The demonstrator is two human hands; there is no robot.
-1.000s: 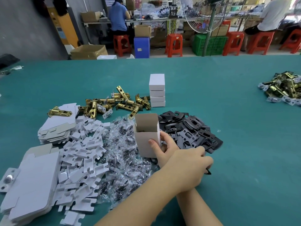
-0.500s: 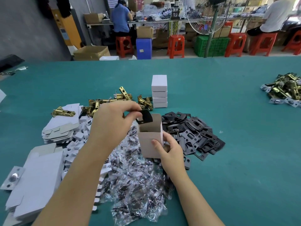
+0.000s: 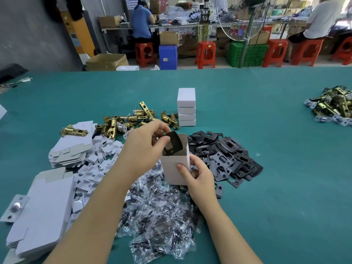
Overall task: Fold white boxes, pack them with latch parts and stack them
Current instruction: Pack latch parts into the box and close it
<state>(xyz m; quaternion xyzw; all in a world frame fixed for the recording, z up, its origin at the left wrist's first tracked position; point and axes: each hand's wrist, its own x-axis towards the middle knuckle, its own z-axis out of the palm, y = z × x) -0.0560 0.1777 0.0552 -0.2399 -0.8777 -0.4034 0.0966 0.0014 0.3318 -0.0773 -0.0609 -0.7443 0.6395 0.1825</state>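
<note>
Green workshop table: left hand, empty-reaching a second ago, now pinches a black strike plate half-lowered into the open white box. Right hand grips that box upright just below the pinch. Plate loading underway; brass latches beyond and finished stack further back.

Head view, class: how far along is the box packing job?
Done: four closed white boxes stand stacked. In hand: the right hand holds an open box while the left hand lowers a black plate into it. Left: brass latches, bagged screws and flat box blanks remain.
</note>
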